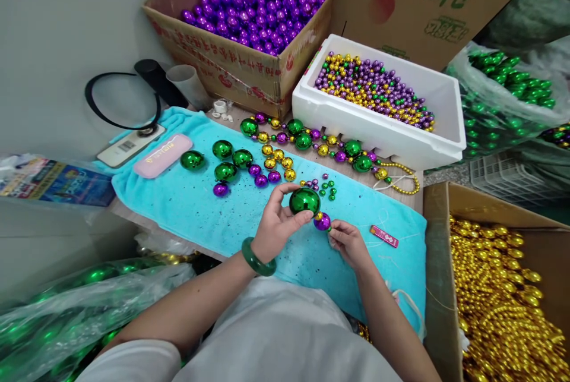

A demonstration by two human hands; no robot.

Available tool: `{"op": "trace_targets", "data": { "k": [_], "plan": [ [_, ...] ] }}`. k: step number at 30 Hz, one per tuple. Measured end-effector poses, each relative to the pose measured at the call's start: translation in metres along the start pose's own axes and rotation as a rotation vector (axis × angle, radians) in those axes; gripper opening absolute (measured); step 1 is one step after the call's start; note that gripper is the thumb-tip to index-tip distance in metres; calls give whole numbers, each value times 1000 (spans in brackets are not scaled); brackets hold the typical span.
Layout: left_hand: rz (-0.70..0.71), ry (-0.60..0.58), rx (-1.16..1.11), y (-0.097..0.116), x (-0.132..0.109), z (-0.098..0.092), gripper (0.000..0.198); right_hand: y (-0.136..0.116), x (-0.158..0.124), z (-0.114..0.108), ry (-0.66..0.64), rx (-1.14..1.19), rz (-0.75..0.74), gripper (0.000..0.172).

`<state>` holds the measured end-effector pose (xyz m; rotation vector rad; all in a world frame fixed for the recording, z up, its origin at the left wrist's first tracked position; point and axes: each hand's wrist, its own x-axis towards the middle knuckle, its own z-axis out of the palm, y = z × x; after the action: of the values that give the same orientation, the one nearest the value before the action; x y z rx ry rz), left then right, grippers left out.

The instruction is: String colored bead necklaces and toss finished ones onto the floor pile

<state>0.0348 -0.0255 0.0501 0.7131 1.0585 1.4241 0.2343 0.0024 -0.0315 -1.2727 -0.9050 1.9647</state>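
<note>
My left hand (281, 223), with a green bangle (258, 257) at the wrist, grips a large shiny green bead (304, 201) between thumb and fingers. Against that bead sit a small gold bead (317, 215) and a purple bead (322, 222) in a row. My right hand (350, 243) is closed in a pinch at the far end of the row, by a tiny green bead; any string there is too fine to make out. Just beyond lie small green beads (328, 187) and purple ones. Larger green beads (225, 172), purple beads (261, 180) and gold beads (270, 163) rest on the turquoise towel (285, 245).
A finished-looking bead string (303, 141) runs along the towel's back edge. Behind it stand a white foam box (378, 114) of small beads and a carton (249, 76) of purple ones. A lighter (384, 236) lies right, near a carton (439, 263) of gold beads; a pink case (162, 156) lies left.
</note>
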Motion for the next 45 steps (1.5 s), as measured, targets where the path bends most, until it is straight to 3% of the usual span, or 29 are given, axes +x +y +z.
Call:
{"op": "trace_targets", "data": {
  "k": [4,10,16,18,22,25,27,29,31,35,39,42,45],
  "plan": [
    [51,-17,38,0,0,1,51,-3,-1,-4,8,-55,-51,25],
    [6,-14,85,2,-1,2,53,-4,-2,-7,65,-110,-115,22],
    [-37,17,81,-5,6,-4,54,-12,-9,5,100,-20,-122,44],
    [-18,72,150,-11,10,-11,44,-17,-11,2,136,-61,-138,41],
    [33,160,296,-28,18,-23,28,-23,-14,-18,187,-268,-154,27],
    [-32,168,285,-41,23,-26,29,-26,-18,-33,213,-556,-173,29],
    [-78,192,239,-45,25,-26,32,-29,-21,-36,321,-800,-273,29],
    [-96,203,203,-43,26,-24,34,-35,-25,-27,437,-964,-444,26],
    [-69,193,197,-34,24,-23,33,-41,-29,-7,450,-1007,-645,24],
    [61,118,255,-5,12,-23,23,-46,-27,50,188,-1037,-923,28],
    [214,95,287,24,4,-35,12,-36,-13,79,66,-1164,-899,23],
    [266,175,218,35,9,-50,9,-25,-5,77,72,-1140,-788,21],
    [228,260,125,36,19,-62,12,-19,-4,70,92,-979,-711,18]
  ]
}}
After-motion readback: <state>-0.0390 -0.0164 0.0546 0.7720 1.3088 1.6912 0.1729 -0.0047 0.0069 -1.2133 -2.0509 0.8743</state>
